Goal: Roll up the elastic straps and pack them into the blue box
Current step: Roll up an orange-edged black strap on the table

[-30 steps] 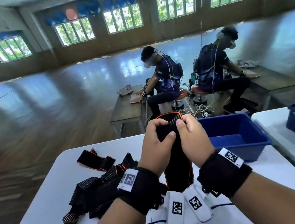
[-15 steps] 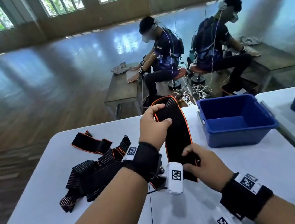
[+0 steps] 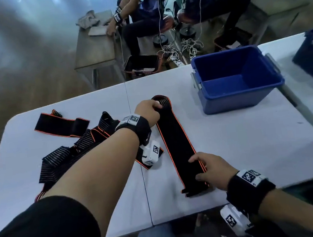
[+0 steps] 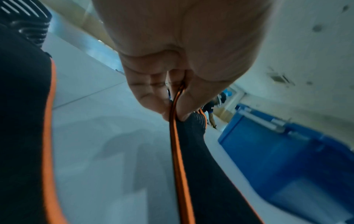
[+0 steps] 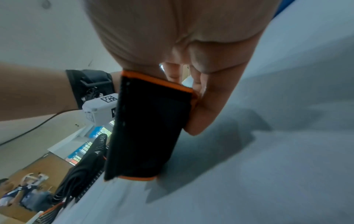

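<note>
A long black elastic strap [image 3: 176,141] with orange edging lies stretched flat across the white table [image 3: 243,147]. My left hand [image 3: 148,110] pinches its far end, seen up close as the strap [image 4: 193,159] leaving my left hand [image 4: 172,94]. My right hand [image 3: 210,167] grips its near end; the wrist view shows the strap [image 5: 149,130] held between thumb and fingers of my right hand [image 5: 193,94]. The blue box [image 3: 235,82] stands at the far right of the table, and I see nothing inside it. Other straps [image 3: 67,148] lie in a heap to the left.
A second dark blue bin [image 3: 312,55] sits on the neighbouring table at the far right. Beyond the table two seated people work at low wooden benches, with cables and a basket [image 3: 142,66] on the floor between.
The strap, held upright in both hands a second ago, now lies flat on the table. My right hand has slid down to its near end while the left kept the far end.
</note>
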